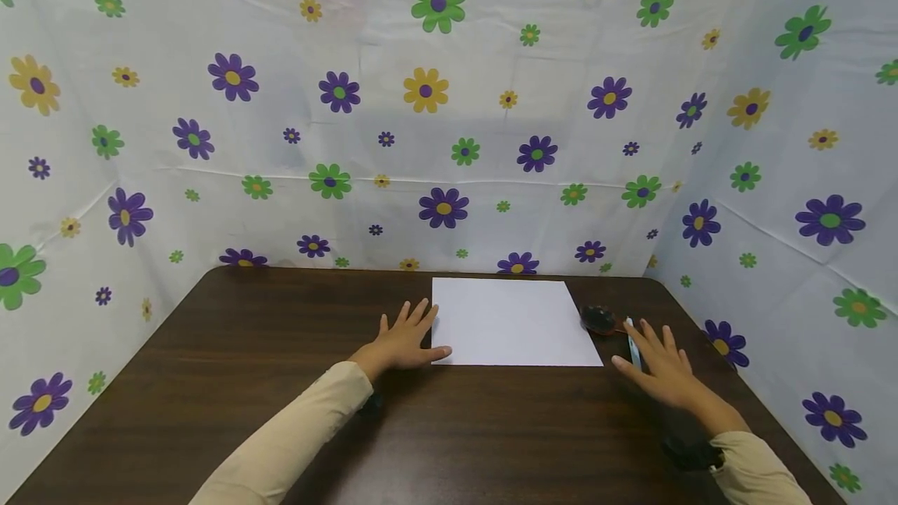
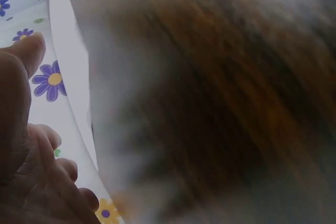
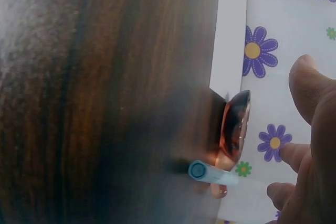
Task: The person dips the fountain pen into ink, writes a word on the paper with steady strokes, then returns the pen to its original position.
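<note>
A white sheet of paper (image 1: pixel 515 322) lies on the dark wooden table. At its left edge is my left hand (image 1: pixel 400 340), fingers spread and thumb overlapping the paper's near left corner in the head view. My right hand (image 1: pixel 662 371) hovers low at the right with fingers extended and nothing held. Just beyond it lie a shiny copper-coloured spoon (image 3: pixel 235 127) with a dark bowl and a pale blue, pen-like tube (image 3: pixel 212 172) that crosses the spoon's handle. In the head view the right fingertips overlap the spoon's handle, and the hand hides part of the tube.
The brown table (image 1: pixel 231 380) reaches a cloth backdrop (image 1: pixel 365 37) with printed flowers at the back and on both sides. Dark wrist-worn devices (image 1: pixel 691 452) sit under the forearms. Beige sleeves (image 1: pixel 298 431) cover both arms.
</note>
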Demonstrator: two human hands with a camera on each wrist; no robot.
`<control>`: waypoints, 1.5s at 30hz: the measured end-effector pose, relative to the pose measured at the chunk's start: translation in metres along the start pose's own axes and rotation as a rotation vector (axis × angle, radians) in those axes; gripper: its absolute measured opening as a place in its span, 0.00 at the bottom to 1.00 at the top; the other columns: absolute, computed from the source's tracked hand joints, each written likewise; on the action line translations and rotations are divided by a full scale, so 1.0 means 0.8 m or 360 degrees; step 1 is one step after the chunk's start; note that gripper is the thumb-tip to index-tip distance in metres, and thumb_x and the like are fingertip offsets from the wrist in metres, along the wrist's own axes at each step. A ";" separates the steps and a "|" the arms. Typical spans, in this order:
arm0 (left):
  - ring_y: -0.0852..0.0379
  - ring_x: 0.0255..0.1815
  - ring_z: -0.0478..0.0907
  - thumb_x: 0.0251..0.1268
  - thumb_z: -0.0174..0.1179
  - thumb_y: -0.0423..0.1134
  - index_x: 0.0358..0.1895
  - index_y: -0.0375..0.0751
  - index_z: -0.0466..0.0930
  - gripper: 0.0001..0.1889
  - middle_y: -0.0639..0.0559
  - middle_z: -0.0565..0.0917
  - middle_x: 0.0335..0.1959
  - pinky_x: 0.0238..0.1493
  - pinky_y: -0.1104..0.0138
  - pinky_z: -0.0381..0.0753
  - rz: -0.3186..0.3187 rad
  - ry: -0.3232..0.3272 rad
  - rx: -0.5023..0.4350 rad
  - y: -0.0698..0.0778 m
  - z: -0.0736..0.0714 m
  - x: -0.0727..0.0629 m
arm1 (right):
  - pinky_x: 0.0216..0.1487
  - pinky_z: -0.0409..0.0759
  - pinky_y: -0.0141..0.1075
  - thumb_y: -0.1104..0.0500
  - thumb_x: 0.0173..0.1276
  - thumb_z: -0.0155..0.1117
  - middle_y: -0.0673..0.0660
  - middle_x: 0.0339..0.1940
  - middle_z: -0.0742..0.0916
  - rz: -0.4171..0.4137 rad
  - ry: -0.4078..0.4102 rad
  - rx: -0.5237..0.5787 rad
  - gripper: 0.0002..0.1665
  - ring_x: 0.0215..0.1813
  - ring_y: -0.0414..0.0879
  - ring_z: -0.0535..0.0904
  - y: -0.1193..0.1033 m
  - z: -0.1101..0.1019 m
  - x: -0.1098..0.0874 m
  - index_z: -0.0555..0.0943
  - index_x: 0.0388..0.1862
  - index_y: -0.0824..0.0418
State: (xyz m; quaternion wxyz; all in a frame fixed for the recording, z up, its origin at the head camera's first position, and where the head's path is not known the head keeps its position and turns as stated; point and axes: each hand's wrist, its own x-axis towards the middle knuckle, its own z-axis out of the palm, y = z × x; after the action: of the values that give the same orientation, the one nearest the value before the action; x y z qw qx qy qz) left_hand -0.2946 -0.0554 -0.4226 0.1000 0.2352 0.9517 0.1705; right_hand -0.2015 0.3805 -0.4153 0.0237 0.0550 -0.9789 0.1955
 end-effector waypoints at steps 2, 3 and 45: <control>0.37 0.77 0.37 0.62 0.51 0.68 0.78 0.49 0.46 0.47 0.46 0.44 0.79 0.66 0.32 0.37 -0.0017 -0.0032 0.0004 0.003 0.003 0.003 | 0.56 0.36 0.79 0.38 0.71 0.51 0.80 0.73 0.50 0.0006 -0.0003 -0.0002 0.47 0.70 0.82 0.31 0.001 0.002 0.000 0.50 0.76 0.63; 0.37 0.77 0.37 0.62 0.51 0.68 0.78 0.49 0.46 0.47 0.46 0.44 0.79 0.66 0.32 0.37 -0.0024 -0.0052 0.0006 0.004 0.005 0.004 | 0.56 0.36 0.79 0.38 0.71 0.51 0.80 0.73 0.50 0.0008 -0.0005 -0.0002 0.47 0.70 0.82 0.31 0.002 0.003 0.000 0.50 0.76 0.64; 0.41 0.78 0.37 0.63 0.47 0.71 0.78 0.51 0.46 0.46 0.50 0.43 0.79 0.68 0.34 0.36 -0.0097 -0.0189 0.0120 0.013 0.013 0.001 | 0.64 0.64 0.61 0.43 0.75 0.48 0.81 0.69 0.59 0.0524 0.0105 0.0670 0.48 0.68 0.74 0.59 0.016 0.009 0.030 0.45 0.74 0.76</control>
State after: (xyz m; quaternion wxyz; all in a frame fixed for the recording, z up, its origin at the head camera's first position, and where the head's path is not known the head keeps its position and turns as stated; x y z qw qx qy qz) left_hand -0.2884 -0.0432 -0.4284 0.1525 0.2193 0.9565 0.1172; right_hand -0.2268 0.3872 -0.4251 0.0115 -0.1076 -0.9111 0.3978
